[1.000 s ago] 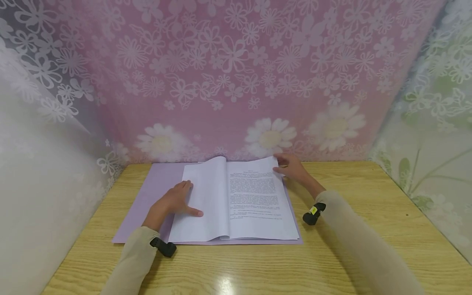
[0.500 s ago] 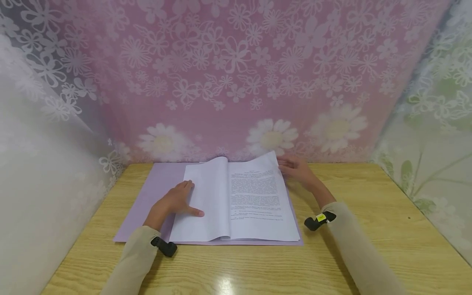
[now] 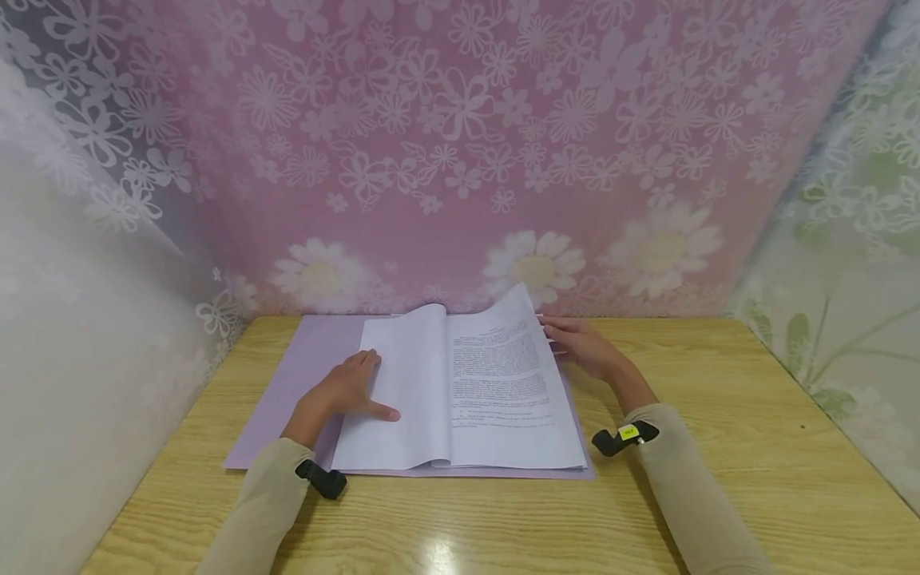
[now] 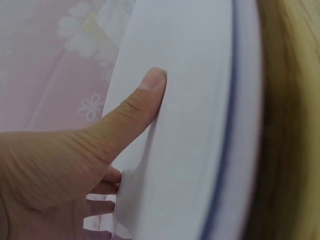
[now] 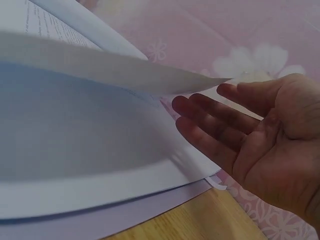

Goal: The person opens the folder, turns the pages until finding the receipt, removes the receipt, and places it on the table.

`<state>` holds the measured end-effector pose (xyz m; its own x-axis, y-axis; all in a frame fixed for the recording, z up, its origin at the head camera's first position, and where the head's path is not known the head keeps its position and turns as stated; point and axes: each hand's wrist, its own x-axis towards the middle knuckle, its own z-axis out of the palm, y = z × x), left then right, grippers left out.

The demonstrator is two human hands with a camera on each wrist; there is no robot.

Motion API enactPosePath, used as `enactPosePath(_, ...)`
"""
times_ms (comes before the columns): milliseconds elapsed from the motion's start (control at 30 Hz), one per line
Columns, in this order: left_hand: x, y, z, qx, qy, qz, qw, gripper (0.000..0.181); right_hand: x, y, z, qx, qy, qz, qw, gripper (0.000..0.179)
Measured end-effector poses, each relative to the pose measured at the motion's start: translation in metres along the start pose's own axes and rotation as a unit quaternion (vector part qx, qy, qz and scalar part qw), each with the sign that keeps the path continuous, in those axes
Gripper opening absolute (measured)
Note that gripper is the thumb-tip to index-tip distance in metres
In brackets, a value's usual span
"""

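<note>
In the head view, a stack of white printed sheets [image 3: 496, 399] lies open in a purple folder [image 3: 316, 335]. Turned-over pages [image 3: 402, 383] curve to the left, blank side up. My left hand [image 3: 345, 391] rests on their left part with its thumb spread; the left wrist view shows the thumb [image 4: 135, 110] pressing the paper. At the stack's upper right edge is my right hand [image 3: 585, 347]. Seen from the right wrist, one lifted sheet [image 5: 115, 72] stands up from the pages below, its corner close to the loosely bent fingers [image 5: 215, 135], not visibly pinched.
The folder lies on a light wood-grain table [image 3: 690, 383]. A pink flowered backdrop [image 3: 460, 160] rises right behind the papers. Pale flowered sheets hang at both sides. A black wrist camera [image 3: 625, 438] sits on the right cuff, another [image 3: 321, 479] on the left.
The top right page's upper corner has risen and curled leftward. My right hand has come off that corner and slipped lower, beside and under the lifted sheet. The left hand stays put.
</note>
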<state>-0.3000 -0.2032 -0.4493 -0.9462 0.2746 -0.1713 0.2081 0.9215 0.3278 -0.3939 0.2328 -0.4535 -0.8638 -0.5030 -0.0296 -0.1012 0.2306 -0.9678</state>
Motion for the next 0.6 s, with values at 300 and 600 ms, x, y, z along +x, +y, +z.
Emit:
enactPosePath(300,0.0,0.001,-0.001,-0.006,0.0,0.001,1.0,0.125,-0.003,-0.004,0.009,-0.045,-0.058,-0.021,0.9971,0.057)
enactPosePath(600,0.0,0.0,-0.001,-0.01,-0.007,-0.006,0.9999,0.124,-0.004,-0.015,0.029,-0.072,-0.116,-0.018,0.9905,0.071)
